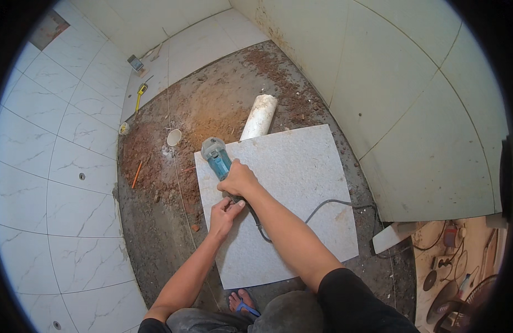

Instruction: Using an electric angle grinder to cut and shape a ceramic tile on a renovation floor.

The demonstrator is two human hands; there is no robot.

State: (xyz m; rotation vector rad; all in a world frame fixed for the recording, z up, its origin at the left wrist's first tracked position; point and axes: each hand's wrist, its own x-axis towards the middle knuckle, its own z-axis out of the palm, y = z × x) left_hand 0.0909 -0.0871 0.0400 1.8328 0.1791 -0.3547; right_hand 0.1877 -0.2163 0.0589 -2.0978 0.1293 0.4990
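A teal angle grinder with a grey guard at its head lies over the far left edge of a large whitish tile. My right hand is wrapped round the grinder's body. Just nearer to me, my left hand closes on the tool's rear end, thumb against it, close to where the black cord comes out. That cord crosses the tile under my right forearm and runs off its right edge. The grinder's disc is not visible from above.
Beyond the tile lies a white pipe. On the rough ground sit a round white pipe opening and an orange pencil-like stick. A yellow utility knife and a phone are farther left. A fan stands lower right.
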